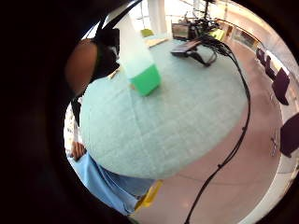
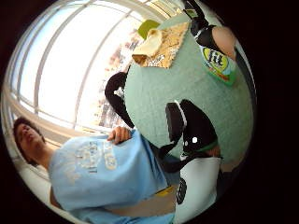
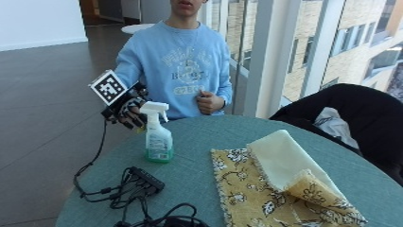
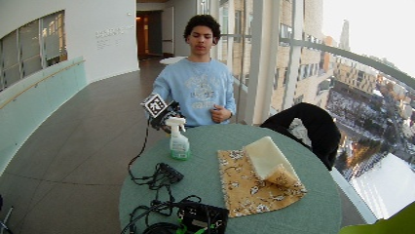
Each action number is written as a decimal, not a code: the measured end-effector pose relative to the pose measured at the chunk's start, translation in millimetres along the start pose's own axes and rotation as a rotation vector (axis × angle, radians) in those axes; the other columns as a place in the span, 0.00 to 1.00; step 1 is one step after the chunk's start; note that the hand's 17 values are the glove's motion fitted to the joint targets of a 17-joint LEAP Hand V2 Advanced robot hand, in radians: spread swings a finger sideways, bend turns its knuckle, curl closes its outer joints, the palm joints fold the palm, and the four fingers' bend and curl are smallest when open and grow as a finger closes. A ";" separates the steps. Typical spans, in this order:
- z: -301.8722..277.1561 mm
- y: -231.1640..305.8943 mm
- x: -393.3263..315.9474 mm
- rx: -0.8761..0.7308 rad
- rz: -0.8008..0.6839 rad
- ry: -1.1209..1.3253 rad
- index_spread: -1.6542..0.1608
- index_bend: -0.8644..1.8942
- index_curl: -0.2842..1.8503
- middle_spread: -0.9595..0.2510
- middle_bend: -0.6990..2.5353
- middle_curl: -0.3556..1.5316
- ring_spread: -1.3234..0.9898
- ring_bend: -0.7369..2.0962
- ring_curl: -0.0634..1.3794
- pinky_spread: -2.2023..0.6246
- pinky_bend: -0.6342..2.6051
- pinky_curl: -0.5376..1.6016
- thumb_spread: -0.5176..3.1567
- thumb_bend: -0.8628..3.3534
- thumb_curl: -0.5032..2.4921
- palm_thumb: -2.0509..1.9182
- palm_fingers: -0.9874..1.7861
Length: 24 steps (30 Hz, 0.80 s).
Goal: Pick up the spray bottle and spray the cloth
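Note:
A clear spray bottle [image 3: 159, 139] with green liquid and a white trigger head stands upright on the round green table [image 3: 207, 130], near its edge in front of the person. My gloved right hand [image 3: 129, 112] is at the bottle's neck, just behind the trigger head, with its fingers curled round it. Both palm views show the bottle [image 1: 142, 70] [image 2: 217, 63] close beside a finger, its base on the table. The yellow floral cloth [image 3: 252, 194] lies flat to the bottle's right, with a cream part [image 3: 283, 158] folded over it.
A black box and tangled cables [image 3: 142, 182] lie on the table in front of the bottle. A dark jacket [image 3: 353, 113] hangs over a chair beyond the cloth. The person's bare left hand [image 3: 205, 101] is held at the chest.

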<state>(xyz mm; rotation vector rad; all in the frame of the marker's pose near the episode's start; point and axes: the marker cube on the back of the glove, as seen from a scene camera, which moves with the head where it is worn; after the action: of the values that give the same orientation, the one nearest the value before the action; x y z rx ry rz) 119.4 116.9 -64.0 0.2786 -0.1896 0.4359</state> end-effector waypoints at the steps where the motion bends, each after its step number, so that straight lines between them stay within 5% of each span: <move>1: -4.1 -3.6 11.0 0.018 0.022 -0.001 0.73 0.37 0.28 0.72 0.28 0.36 0.55 0.37 0.25 0.84 0.26 0.38 0.46 0.25 0.28 0.68 0.64; 24: 68.6 -90.4 46.2 -0.064 0.058 -0.671 0.71 0.35 0.25 0.73 0.29 0.39 0.55 0.39 0.28 0.83 0.28 0.41 0.41 0.20 0.27 0.67 0.62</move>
<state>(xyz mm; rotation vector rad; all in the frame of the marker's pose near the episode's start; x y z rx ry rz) 192.0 35.3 -8.5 0.3500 -0.8682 0.3807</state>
